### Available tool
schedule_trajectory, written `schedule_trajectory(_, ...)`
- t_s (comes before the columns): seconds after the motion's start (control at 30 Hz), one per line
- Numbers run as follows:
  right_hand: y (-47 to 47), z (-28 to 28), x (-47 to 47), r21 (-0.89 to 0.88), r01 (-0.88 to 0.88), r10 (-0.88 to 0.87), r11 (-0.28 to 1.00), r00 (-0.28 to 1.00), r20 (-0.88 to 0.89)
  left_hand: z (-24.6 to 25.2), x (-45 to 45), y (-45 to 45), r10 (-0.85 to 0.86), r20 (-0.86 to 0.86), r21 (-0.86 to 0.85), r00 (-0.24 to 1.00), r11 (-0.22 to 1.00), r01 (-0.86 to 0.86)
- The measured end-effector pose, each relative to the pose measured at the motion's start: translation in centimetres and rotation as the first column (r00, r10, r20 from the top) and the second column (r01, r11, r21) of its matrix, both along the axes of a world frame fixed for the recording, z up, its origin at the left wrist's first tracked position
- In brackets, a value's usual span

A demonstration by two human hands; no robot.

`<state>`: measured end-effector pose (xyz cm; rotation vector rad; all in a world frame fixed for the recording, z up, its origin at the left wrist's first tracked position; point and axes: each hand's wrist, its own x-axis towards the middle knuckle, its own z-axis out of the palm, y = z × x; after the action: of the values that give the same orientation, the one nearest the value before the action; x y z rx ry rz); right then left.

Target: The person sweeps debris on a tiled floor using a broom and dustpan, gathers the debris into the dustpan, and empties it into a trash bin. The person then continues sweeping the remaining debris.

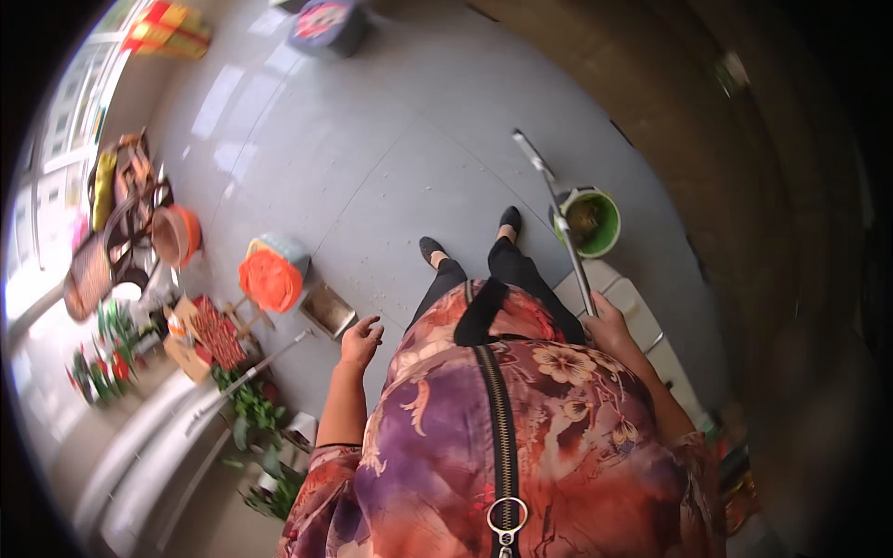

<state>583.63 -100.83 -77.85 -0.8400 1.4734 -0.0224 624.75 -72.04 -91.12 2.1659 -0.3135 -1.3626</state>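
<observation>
My right hand point(608, 322) is closed around the metal handle of a long-handled floor tool point(575, 252). Its narrow head points away from me over the grey floor, and its type is not certain. The shaft passes over the near side of a green bucket point(605, 234) with something brownish inside. My left hand point(361, 342) is held out at my left side, fingers slightly bent, with nothing in it. Just beyond it on the floor stands a long-handled dustpan point(328, 310), its pole point(244, 376) slanting to the lower left. Small pale crumbs lie scattered on the tiles point(377, 209).
At the left are a stool with an orange-red cover point(271, 280), an orange bucket point(183, 236), a wicker chair point(91, 275), potted plants point(258, 415) and a cardboard box point(187, 349). A dark stool point(328, 28) stands far ahead. A pale cabinet point(631, 307) is at the right.
</observation>
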Motion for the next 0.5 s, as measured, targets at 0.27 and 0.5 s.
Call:
schedule_trajectory(0.27, -2.9, -5.2, 7.1, -0.029, -0.155, 0.155, 0.988, 0.988, -0.005, -1.3, -0.7, 4.3, 0.173, 0.005, 0.082, 0.985, 0.982, -0.172)
schedule_trajectory(0.5, -4.0, 0.3, 21.1, 0.176, -0.591, 0.557, 0.787, 0.804, 0.207, -3.3, -2.2, 9.4, 0.428, -0.034, 0.083, 0.903, 0.902, -0.425)
